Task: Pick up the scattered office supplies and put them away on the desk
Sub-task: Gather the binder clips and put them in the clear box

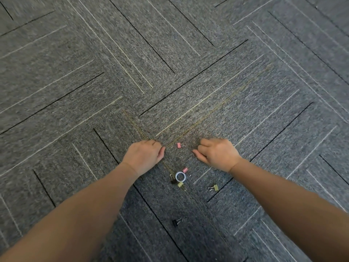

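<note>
On the carpet (pixel 75 91), a pink binder clip (pixel 179 145) lies between the two hands, somewhat nearer the right hand (pixel 217 154), its wire handles pointed toward that hand. Both the right hand and the left hand (pixel 145 156) are loosely curled, and nothing is seen held. The remaining clips and a tape ring (pixel 180 176) lie nearer the body.

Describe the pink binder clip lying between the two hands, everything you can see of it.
The pink binder clip is small, with a pink body that looks like painted metal and thin silvery wire handles pointing right. It lies flat on the grey carpet, between the left hand and the right hand, touching neither. Only the carpet touches it. Finer detail is too small to tell.
</note>
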`<state>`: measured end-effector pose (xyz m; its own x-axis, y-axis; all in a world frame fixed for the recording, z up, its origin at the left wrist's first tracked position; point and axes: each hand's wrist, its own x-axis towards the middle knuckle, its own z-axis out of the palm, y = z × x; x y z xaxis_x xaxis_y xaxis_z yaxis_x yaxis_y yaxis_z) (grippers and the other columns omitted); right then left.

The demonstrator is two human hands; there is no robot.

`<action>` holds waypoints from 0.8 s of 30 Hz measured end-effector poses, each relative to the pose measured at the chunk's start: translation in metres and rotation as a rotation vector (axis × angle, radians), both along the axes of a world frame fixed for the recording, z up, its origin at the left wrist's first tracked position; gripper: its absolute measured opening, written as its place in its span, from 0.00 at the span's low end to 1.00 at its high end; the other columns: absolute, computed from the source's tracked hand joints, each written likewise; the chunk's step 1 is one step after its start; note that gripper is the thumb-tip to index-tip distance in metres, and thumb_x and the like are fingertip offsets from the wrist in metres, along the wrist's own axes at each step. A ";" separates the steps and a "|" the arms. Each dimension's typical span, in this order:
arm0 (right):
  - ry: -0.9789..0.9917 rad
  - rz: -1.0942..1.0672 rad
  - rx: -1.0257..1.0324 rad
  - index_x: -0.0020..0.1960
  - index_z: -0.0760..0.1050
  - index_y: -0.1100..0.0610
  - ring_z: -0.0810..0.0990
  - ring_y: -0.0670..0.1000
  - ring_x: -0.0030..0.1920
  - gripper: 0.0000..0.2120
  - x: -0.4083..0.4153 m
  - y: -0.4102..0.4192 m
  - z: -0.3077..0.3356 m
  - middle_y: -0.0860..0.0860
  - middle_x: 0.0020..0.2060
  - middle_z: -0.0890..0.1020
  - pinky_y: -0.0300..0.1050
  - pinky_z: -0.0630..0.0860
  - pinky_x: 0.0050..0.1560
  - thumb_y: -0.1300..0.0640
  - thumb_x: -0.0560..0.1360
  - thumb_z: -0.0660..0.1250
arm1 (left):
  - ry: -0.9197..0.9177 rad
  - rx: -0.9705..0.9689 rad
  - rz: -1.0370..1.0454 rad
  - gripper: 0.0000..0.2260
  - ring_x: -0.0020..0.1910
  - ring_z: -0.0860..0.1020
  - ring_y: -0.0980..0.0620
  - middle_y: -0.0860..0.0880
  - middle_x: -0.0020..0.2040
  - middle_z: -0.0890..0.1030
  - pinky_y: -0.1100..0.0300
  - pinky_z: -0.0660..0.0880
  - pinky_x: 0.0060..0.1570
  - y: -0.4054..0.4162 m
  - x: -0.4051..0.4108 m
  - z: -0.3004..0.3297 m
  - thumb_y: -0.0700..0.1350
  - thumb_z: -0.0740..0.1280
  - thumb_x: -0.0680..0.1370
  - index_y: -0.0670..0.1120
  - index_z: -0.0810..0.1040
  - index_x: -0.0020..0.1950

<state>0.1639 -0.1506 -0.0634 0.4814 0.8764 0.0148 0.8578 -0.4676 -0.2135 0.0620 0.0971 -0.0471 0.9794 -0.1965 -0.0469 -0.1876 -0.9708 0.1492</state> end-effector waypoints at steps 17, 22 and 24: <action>-0.051 -0.072 0.046 0.29 0.65 0.50 0.67 0.40 0.19 0.23 0.012 0.040 0.178 0.50 0.19 0.62 0.30 0.61 0.23 0.50 0.83 0.51 | 0.015 -0.128 0.212 0.16 0.18 0.61 0.61 0.57 0.24 0.59 0.69 0.51 0.18 0.024 0.001 0.153 0.48 0.56 0.80 0.45 0.71 0.34; -0.057 0.003 0.084 0.26 0.69 0.54 0.68 0.51 0.17 0.20 -0.024 0.119 0.321 0.48 0.18 0.70 0.35 0.65 0.24 0.52 0.76 0.57 | -0.021 -0.181 0.467 0.17 0.18 0.71 0.45 0.46 0.22 0.71 0.61 0.65 0.19 0.065 -0.054 0.281 0.48 0.58 0.76 0.44 0.68 0.28; -0.060 0.072 0.118 0.25 0.70 0.55 0.69 0.53 0.17 0.20 -0.042 0.160 0.387 0.49 0.18 0.72 0.36 0.62 0.24 0.51 0.74 0.58 | -0.048 -0.207 0.604 0.18 0.17 0.69 0.44 0.45 0.21 0.70 0.60 0.64 0.18 0.089 -0.079 0.348 0.43 0.67 0.74 0.46 0.64 0.27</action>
<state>0.1221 0.0095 0.3232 0.4121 0.8993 0.1463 0.9013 -0.3787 -0.2103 -0.0168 0.1856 0.3014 0.9205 0.3901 -0.0201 0.3720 -0.8597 0.3501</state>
